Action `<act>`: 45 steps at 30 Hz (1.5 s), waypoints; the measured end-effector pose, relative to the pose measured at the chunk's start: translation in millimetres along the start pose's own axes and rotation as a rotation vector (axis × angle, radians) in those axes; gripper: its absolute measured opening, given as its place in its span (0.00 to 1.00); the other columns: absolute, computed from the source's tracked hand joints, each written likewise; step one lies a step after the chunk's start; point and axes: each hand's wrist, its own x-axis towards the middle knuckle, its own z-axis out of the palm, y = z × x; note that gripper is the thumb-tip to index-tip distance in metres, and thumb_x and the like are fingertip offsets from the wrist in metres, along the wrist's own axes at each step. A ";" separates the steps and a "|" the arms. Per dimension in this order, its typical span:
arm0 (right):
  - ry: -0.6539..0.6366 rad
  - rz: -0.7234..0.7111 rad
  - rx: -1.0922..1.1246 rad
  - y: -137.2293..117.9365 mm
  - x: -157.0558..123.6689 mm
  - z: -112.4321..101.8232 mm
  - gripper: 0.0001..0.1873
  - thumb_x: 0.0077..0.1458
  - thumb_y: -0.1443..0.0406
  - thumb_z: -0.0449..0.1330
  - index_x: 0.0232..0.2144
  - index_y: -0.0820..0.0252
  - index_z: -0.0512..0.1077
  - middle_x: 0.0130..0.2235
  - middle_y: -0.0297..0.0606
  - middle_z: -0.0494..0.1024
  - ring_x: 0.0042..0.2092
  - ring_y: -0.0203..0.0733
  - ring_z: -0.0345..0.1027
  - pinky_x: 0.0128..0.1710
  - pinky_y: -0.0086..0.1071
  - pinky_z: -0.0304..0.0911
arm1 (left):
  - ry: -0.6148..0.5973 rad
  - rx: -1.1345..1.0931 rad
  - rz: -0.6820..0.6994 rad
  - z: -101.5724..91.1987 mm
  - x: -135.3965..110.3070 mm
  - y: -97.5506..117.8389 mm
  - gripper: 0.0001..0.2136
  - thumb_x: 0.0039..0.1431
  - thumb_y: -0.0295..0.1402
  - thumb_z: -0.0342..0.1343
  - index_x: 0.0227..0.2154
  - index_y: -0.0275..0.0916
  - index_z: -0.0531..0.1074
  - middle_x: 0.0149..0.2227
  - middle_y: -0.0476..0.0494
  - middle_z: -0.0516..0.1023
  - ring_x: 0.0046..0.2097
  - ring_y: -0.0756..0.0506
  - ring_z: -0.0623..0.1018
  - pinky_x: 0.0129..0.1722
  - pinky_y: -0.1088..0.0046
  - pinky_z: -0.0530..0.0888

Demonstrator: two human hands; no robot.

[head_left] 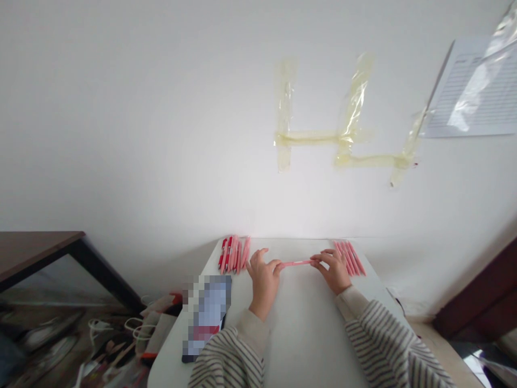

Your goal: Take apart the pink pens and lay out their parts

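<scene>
A slim pink pen [295, 263] is held level above the white table [311, 334], stretched between my two hands. My left hand [263, 277] pinches its left end with thumb and finger, the other fingers raised. At the opposite end, my right hand [333, 271] grips the pen between thumb and fingertips. Just left of my left hand lies a group of red and pink pens [234, 254], side by side. Several pink pens [349, 257] rest in a row beside and partly behind my right hand.
A dark-edged phone-like device [208, 318], its screen blurred out, lies on the table's left side. Behind the table rises a white wall [181, 108] with yellowed tape [311, 138] and a taped sheet [476, 91]. Bags and cables clutter the floor at left, beside a brown desk [36, 250].
</scene>
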 end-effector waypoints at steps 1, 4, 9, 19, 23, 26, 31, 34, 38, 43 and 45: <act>0.010 -0.002 -0.003 0.5 0.0 0.1 0.18 0.64 0.48 0.56 0.38 0.46 0.82 0.40 0.40 0.83 0.50 0.53 0.70 0.58 0.58 0.52 | 0.000 0.003 0.000 0.0 -0.1 0.0 0.05 0.59 0.37 0.62 0.33 0.50 0.83 0.58 0.43 0.69 0.61 0.37 0.65 0.63 0.44 0.60; 0.014 -0.011 -0.005 1.6 -0.4 0.4 0.17 0.64 0.48 0.56 0.37 0.45 0.81 0.41 0.39 0.83 0.50 0.53 0.70 0.59 0.59 0.50 | 0.006 0.013 0.003 0.2 -0.3 -0.4 0.05 0.59 0.36 0.62 0.33 0.50 0.83 0.58 0.42 0.69 0.61 0.37 0.65 0.63 0.45 0.61; 0.007 -0.013 0.001 0.3 -0.2 -1.0 0.16 0.63 0.48 0.57 0.37 0.46 0.81 0.41 0.39 0.83 0.51 0.55 0.69 0.59 0.60 0.50 | 0.014 0.004 -0.012 1.6 -0.6 -1.7 0.05 0.58 0.36 0.62 0.33 0.50 0.83 0.57 0.43 0.70 0.60 0.37 0.66 0.62 0.48 0.61; -0.101 0.073 -0.020 -2.5 0.1 -4.2 0.20 0.65 0.47 0.52 0.39 0.47 0.80 0.42 0.37 0.82 0.53 0.55 0.65 0.60 0.62 0.44 | 0.026 -0.028 -0.026 5.1 0.3 -4.4 0.05 0.57 0.35 0.63 0.34 0.52 0.84 0.57 0.43 0.70 0.60 0.37 0.66 0.61 0.49 0.62; -0.088 0.032 -0.044 -1.1 0.9 -4.2 0.18 0.65 0.49 0.54 0.35 0.48 0.80 0.43 0.36 0.82 0.53 0.55 0.65 0.58 0.58 0.49 | 0.028 -0.029 -0.024 4.2 0.4 -3.6 0.05 0.57 0.35 0.63 0.33 0.51 0.83 0.56 0.43 0.70 0.60 0.37 0.66 0.61 0.48 0.62; -0.058 -0.013 -0.042 2.2 1.6 -2.5 0.16 0.64 0.50 0.56 0.36 0.48 0.79 0.43 0.36 0.82 0.52 0.54 0.65 0.55 0.51 0.54 | 0.018 -0.023 -0.032 3.7 0.1 -3.3 0.05 0.57 0.35 0.63 0.34 0.51 0.83 0.56 0.43 0.70 0.60 0.36 0.66 0.61 0.48 0.62; -0.027 -0.035 -0.023 5.6 2.0 0.2 0.15 0.63 0.49 0.58 0.37 0.48 0.78 0.42 0.36 0.82 0.52 0.54 0.66 0.54 0.50 0.54 | 0.006 -0.011 -0.033 4.2 -0.1 -4.1 0.05 0.57 0.36 0.63 0.33 0.51 0.83 0.56 0.43 0.70 0.60 0.36 0.65 0.61 0.47 0.61; -0.028 -0.037 -0.014 5.1 1.8 0.1 0.14 0.63 0.49 0.58 0.36 0.47 0.77 0.42 0.35 0.82 0.52 0.54 0.66 0.55 0.51 0.54 | 0.010 -0.009 -0.030 5.4 -0.1 -5.4 0.05 0.57 0.36 0.63 0.33 0.51 0.83 0.56 0.43 0.71 0.60 0.36 0.65 0.61 0.47 0.62; -0.024 -0.039 -0.014 5.4 0.9 0.8 0.14 0.63 0.48 0.58 0.38 0.47 0.77 0.42 0.36 0.82 0.51 0.54 0.67 0.56 0.53 0.54 | 0.031 -0.013 -0.021 8.4 -0.5 -7.6 0.04 0.57 0.35 0.63 0.33 0.51 0.83 0.56 0.43 0.71 0.59 0.36 0.66 0.60 0.48 0.62; 0.002 -0.029 -0.029 9.0 -1.2 5.0 0.16 0.64 0.50 0.57 0.45 0.47 0.78 0.47 0.39 0.80 0.53 0.55 0.64 0.56 0.54 0.57 | 0.042 -0.028 -0.025 11.8 -0.2 -9.8 0.04 0.56 0.35 0.64 0.33 0.50 0.83 0.55 0.43 0.71 0.59 0.37 0.66 0.61 0.48 0.63; -0.008 -0.028 -0.041 10.2 -1.9 6.1 0.16 0.66 0.52 0.55 0.38 0.47 0.80 0.47 0.39 0.80 0.54 0.55 0.64 0.56 0.55 0.57 | 0.039 -0.035 -0.025 11.9 0.3 -10.1 0.05 0.55 0.34 0.64 0.33 0.50 0.83 0.55 0.43 0.72 0.59 0.37 0.67 0.61 0.47 0.63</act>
